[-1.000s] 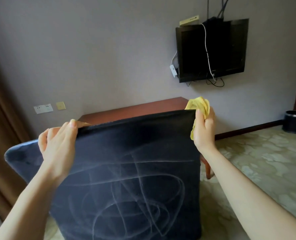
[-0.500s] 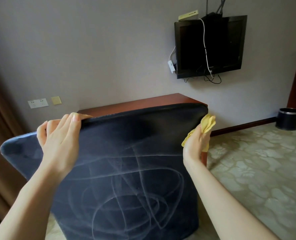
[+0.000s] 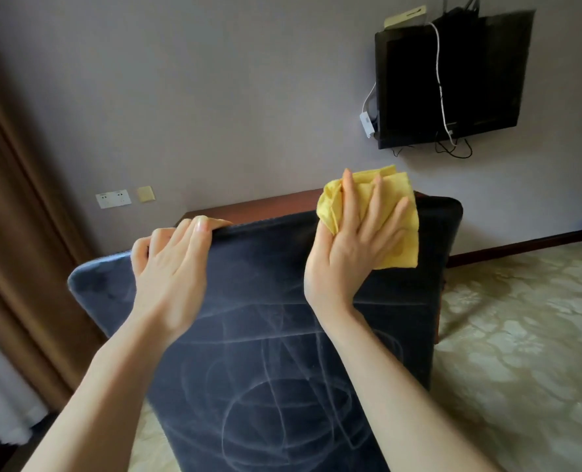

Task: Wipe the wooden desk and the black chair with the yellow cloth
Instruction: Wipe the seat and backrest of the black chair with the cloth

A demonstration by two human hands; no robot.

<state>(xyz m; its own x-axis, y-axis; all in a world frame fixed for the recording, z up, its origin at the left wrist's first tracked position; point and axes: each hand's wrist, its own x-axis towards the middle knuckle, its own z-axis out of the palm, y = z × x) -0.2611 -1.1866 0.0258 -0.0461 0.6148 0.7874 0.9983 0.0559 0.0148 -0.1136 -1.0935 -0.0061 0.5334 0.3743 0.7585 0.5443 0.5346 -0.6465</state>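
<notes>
Head view: left hand (image 3: pixel 170 267) grips the top edge of the black chair (image 3: pixel 265 352), fingers curled over it. Beside it, right hand (image 3: pixel 354 240) lies flat with fingers spread straight, pressing the yellow cloth (image 3: pixel 400 240) against the chair's upper back. Wooden tabletop (image 3: pixel 265 207) sits just beyond both hands, behind the chair.

Crumpled yellow cloth (image 3: pixel 403 243) against streaked black chair (image 3: pixel 282 335) back's top, wooden desk (image 3: pixel 255 207) just behind.

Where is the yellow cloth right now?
Head view, right of centre: the yellow cloth is pressed under the flat right hand against the upper right back of the black chair, beside the left hand gripping its top edge.
</notes>
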